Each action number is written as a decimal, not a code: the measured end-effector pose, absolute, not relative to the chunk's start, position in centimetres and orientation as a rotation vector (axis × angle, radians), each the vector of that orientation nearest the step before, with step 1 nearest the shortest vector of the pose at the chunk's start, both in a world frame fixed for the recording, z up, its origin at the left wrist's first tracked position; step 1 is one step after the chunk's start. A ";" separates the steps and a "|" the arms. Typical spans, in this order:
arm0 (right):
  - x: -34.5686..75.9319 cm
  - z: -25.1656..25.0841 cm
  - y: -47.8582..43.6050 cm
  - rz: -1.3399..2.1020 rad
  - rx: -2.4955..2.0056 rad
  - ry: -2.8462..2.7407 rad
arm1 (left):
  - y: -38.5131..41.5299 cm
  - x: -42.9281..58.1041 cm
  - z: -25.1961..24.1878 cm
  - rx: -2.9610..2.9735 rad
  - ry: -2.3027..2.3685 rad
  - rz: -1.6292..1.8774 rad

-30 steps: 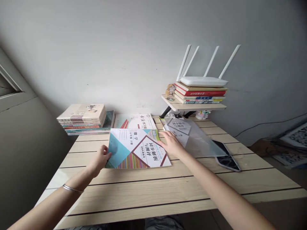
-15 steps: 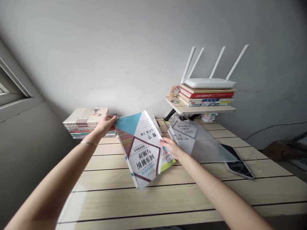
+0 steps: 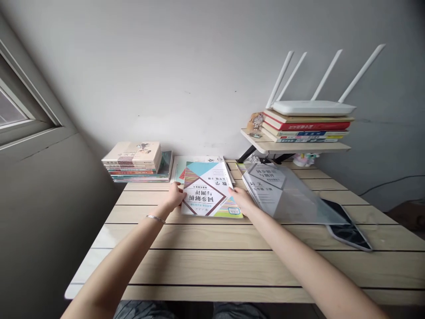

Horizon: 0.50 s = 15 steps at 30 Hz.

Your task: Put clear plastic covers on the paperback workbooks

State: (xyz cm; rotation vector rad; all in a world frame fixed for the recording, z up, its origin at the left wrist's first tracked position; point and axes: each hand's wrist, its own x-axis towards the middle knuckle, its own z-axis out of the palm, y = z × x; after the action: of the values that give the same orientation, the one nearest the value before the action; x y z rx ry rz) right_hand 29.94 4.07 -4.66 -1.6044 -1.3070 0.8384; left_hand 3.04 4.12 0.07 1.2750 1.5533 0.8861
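Slatted tabletop (image 3: pixel 212 267) underlies the mathematics workbook (image 3: pixel 206 192). Left hand (image 3: pixel 174 197) and right hand (image 3: pixel 242 200) grip its opposite edges, presumably for even control.

- We count two: one left hand (image 3: pixel 173 196), one right hand (image 3: pixel 242 200).
- We see one bracelet (image 3: pixel 155 218).
- We find two diamond-patterned workbooks (image 3: pixel 207 192).
- One clear plastic sheet (image 3: pixel 308 208), one phone (image 3: pixel 352 235).
- One router (image 3: pixel 312 107), four antennas (image 3: pixel 326 75).
- One shelf (image 3: pixel 299 148), one worktop (image 3: pixel 206 270).
- One left-side book stack (image 3: pixel 133 161); we cannot tally its volumes.
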 end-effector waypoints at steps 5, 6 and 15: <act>30.3 -3.8 2.9 0.454 -1.764 -1.523 | 2.3 3.5 -1.6 1.486 1.596 0.974; 30.3 -3.8 2.6 0.356 -1.792 -1.611 | 1.9 3.5 -1.8 1.523 1.597 0.994; 30.7 -4.6 1.8 0.026 -1.789 -2.038 | -1.6 1.8 -2.7 2.051 1.438 1.089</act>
State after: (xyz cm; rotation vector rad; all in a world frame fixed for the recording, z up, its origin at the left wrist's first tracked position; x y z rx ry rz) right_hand 30.71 1.82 -4.60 -1.7886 -2.0377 0.0259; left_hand 1.84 -1.58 -2.65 2.0511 1.4380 1.0886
